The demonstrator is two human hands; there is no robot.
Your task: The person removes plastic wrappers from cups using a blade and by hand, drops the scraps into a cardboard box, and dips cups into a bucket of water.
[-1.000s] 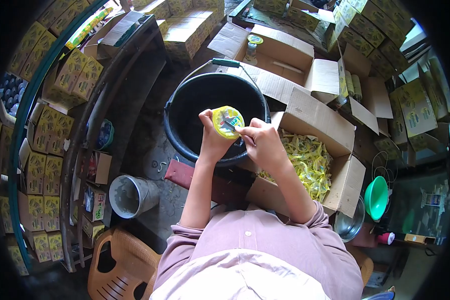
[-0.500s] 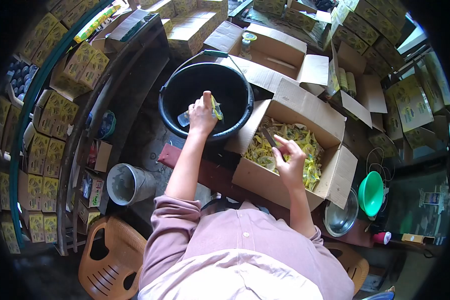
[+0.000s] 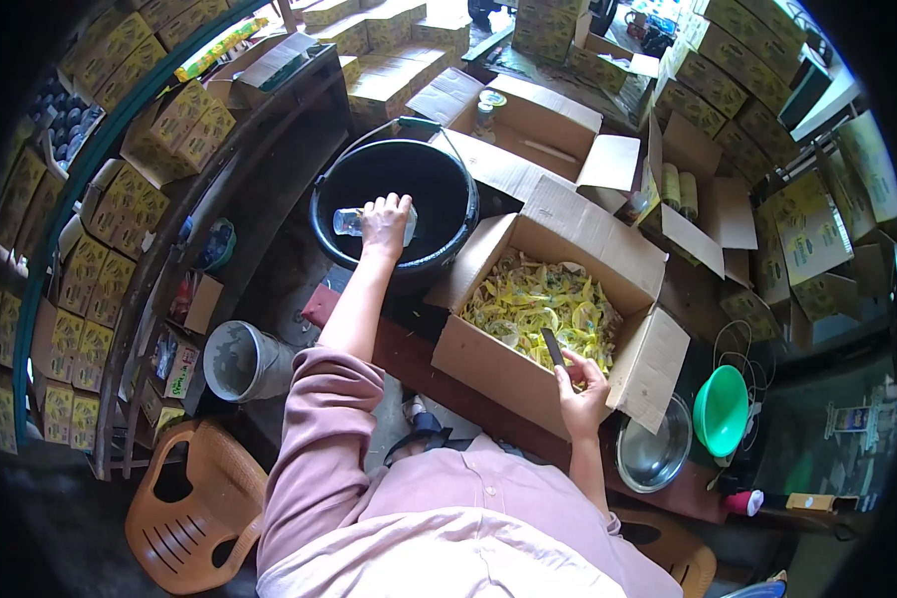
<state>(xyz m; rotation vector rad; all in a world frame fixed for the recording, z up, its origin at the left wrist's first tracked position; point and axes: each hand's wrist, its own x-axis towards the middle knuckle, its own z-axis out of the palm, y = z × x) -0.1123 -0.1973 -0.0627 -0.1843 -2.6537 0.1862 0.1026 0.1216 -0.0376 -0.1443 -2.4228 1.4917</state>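
My left hand (image 3: 386,227) is closed around a clear bottle (image 3: 348,221), held sideways over the mouth of a black bucket (image 3: 319,224). The bottle's middle is hidden by my fingers. Pinched between the thumb and fingers of my right hand (image 3: 583,387) is a dark flat blade (image 3: 551,347), pointing up and to the left; any handle is hidden in the hand. It is at the near right side of an open cardboard box (image 3: 503,374) full of crumpled yellow labels (image 3: 543,304).
Behind the labels stands another open carton (image 3: 543,125) with a jar (image 3: 485,118) at its left. A metal bowl (image 3: 656,448) and green basin (image 3: 722,409) are at right. A grey bucket (image 3: 247,361) and brown chair (image 3: 194,508) stand at left. Stacked cartons (image 3: 100,289) line the shelves.
The yellow piece seen at my left hand is no longer visible there, and the bottle shows clear. My right hand with the blade has moved down, toward the box's near edge. The view has shifted slightly.
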